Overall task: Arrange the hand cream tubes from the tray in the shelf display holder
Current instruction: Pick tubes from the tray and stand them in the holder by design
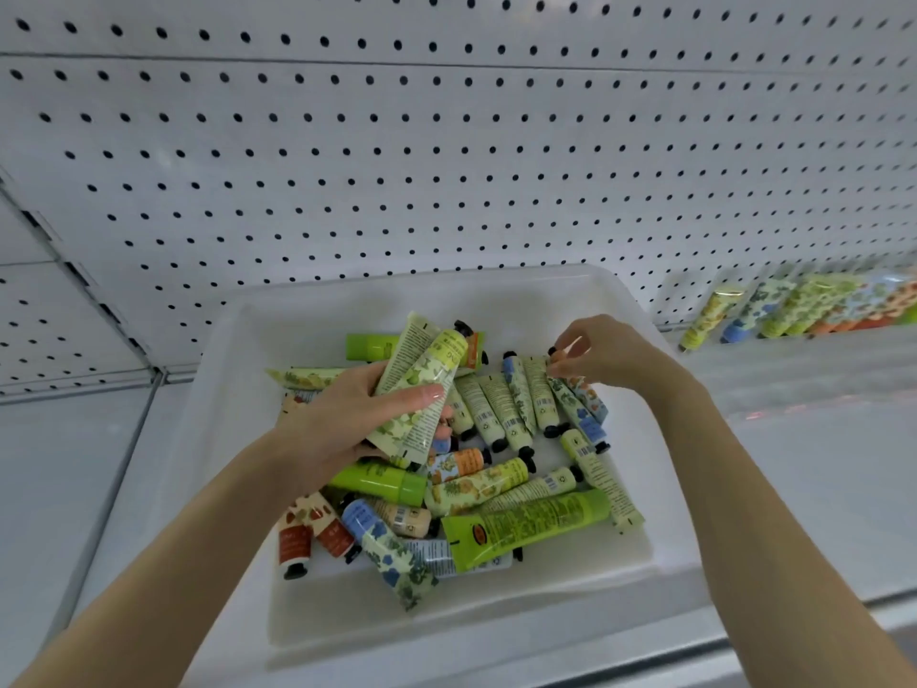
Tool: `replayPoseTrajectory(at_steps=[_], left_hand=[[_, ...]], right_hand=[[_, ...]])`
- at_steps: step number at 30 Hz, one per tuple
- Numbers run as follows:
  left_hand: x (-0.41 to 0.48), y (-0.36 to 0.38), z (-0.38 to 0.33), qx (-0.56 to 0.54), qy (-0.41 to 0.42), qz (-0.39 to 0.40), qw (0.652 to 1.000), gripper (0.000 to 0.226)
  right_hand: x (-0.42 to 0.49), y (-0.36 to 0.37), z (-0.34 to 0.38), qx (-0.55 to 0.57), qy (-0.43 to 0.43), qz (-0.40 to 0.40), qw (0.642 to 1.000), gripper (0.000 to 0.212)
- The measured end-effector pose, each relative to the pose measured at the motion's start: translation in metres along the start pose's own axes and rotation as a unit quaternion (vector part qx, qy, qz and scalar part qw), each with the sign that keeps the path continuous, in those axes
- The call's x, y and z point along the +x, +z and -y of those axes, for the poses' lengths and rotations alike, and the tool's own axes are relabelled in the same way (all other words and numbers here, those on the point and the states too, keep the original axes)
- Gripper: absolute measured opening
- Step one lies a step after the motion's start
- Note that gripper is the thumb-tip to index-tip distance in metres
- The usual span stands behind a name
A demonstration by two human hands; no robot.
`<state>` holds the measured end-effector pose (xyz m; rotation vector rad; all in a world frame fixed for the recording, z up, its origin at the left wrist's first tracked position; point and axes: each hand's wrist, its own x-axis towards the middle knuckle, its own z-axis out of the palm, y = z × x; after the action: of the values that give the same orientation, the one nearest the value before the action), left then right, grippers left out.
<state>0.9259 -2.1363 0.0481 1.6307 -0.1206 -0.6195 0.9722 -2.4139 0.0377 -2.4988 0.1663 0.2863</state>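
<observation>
A white tray (233,439) on the shelf holds several small hand cream tubes in green, blue, orange and red prints. My left hand (342,419) grips a bunch of pale green tubes (422,389) above the tray's middle, caps pointing down. My right hand (610,355) hovers over the tray's back right and pinches the end of a tube with an orange print (580,389). A large bright green tube (526,528) lies at the tray's front. The clear display holder (794,340) at the far right carries a row of standing tubes (814,305).
A white pegboard wall (446,166) rises behind the tray. The white shelf surface (818,489) stretches right of the tray, and its front edge (744,633) runs along the lower right. A shelf upright (74,260) stands at the left.
</observation>
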Motion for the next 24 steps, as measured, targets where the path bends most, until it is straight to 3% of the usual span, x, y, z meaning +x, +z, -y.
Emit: replayPoseTrajectory(at_steps=[7, 16, 24], left_hand=[[0.001, -0.005, -0.001, -0.021, -0.007, -0.013, 1.0, 0.05], [-0.003, -0.007, -0.005, -0.054, -0.008, -0.027, 0.998, 0.049], [-0.003, -0.011, -0.007, -0.065, -0.006, -0.04, 0.997, 0.049]], right_hand=[[0.008, 0.013, 0.0, 0.013, 0.03, 0.024, 0.999, 0.045], [0.01, 0.043, 0.02, 0.047, 0.033, 0.047, 0.997, 0.069], [0.014, 0.049, 0.022, 0.076, 0.045, 0.043, 0.995, 0.067]])
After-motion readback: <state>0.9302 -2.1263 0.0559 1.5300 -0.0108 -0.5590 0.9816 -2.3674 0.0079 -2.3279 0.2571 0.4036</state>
